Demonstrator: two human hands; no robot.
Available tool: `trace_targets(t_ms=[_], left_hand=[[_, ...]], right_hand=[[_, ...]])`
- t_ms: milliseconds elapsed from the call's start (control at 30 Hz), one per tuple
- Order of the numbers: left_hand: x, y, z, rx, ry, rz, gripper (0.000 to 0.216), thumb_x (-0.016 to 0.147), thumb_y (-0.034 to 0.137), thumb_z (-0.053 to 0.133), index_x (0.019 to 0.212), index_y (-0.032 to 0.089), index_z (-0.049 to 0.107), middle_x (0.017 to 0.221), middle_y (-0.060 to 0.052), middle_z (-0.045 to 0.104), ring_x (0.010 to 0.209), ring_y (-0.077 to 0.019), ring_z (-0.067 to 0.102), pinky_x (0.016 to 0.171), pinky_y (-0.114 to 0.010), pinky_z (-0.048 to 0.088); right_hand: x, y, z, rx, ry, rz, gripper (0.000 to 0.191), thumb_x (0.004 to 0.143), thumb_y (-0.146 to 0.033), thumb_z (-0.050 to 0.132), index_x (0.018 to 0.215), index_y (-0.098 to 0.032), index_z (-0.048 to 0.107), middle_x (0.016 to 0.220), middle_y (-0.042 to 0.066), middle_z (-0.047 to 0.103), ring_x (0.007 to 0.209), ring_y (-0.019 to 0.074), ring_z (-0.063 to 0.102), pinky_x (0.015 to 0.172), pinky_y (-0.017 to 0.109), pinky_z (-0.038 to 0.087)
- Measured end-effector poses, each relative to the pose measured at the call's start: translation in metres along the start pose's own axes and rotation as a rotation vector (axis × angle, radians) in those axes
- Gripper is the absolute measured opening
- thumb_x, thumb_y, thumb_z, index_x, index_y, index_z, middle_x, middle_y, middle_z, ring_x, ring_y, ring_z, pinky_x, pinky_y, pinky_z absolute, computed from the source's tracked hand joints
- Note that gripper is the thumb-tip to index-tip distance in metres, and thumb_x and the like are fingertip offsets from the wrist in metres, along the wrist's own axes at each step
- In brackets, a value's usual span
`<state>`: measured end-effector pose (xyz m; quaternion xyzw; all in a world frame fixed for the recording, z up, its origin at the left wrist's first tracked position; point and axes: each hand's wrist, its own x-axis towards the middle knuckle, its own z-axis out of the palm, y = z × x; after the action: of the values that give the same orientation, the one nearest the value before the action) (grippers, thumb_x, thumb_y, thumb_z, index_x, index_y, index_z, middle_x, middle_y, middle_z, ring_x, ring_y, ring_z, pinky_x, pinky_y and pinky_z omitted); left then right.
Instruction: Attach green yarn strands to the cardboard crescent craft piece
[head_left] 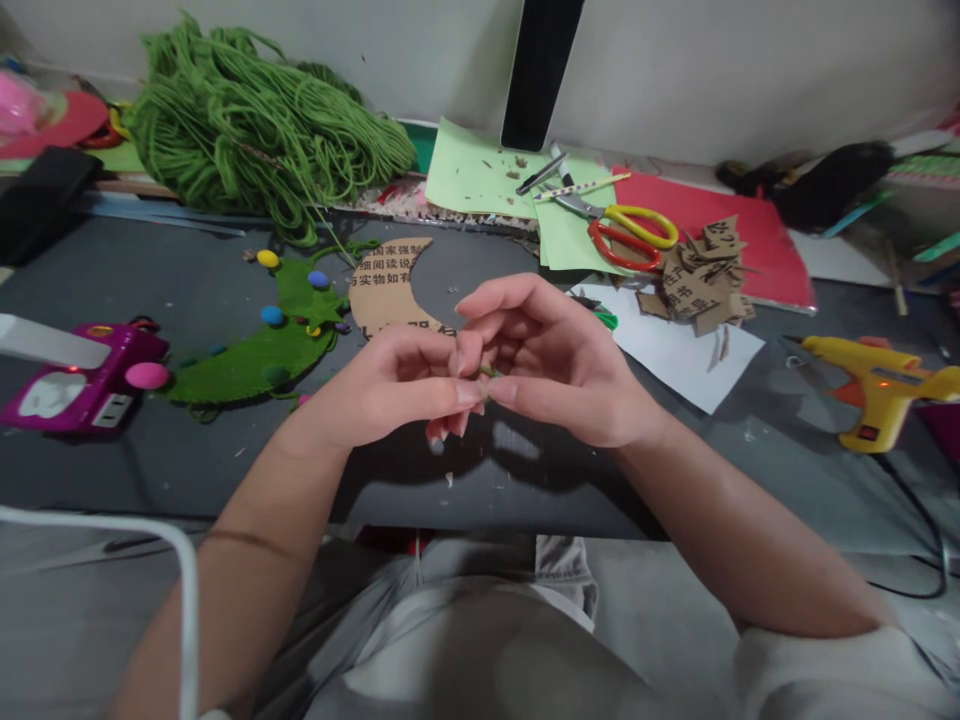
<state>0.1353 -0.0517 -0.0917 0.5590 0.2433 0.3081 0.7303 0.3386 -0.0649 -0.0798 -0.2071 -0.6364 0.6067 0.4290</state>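
My left hand (405, 385) and my right hand (562, 375) meet above the near part of the dark table. Their thumbs and fingertips are pinched together on a small green piece of yarn (491, 372), mostly covered by the fingers. Just beyond my hands lies a brown cardboard crescent (379, 295) with printed characters, its lower part hidden behind them. Left of it is a green crescent (255, 365) covered in yarn, with small coloured balls along its edges.
A big heap of green yarn (255, 130) lies at the back left. Scissors (630, 235) with red and yellow handles rest near cardboard scraps (705, 275). A yellow glue gun (870, 385) stands at right, its cord trailing over the edge. A purple power socket (90, 380) sits at left.
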Motion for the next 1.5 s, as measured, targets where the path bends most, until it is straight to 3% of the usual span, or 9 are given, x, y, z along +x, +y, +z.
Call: trace_targets(t_ms=[1500], left_hand=[[-0.0002, -0.0011, -0.0005, 0.018, -0.003, 0.009, 0.022, 0.087, 0.02, 0.073, 0.068, 0.015, 0.065, 0.06, 0.001, 0.065, 0.05, -0.0097, 0.062, 0.048, -0.018, 0.053]], right_hand=[[-0.0004, -0.0005, -0.0007, 0.026, -0.029, -0.027, 0.037, 0.091, -0.019, 0.065, 0.125, -0.016, 0.052, 0.101, 0.004, 0.066, 0.087, 0.0115, 0.066, 0.079, 0.026, 0.058]])
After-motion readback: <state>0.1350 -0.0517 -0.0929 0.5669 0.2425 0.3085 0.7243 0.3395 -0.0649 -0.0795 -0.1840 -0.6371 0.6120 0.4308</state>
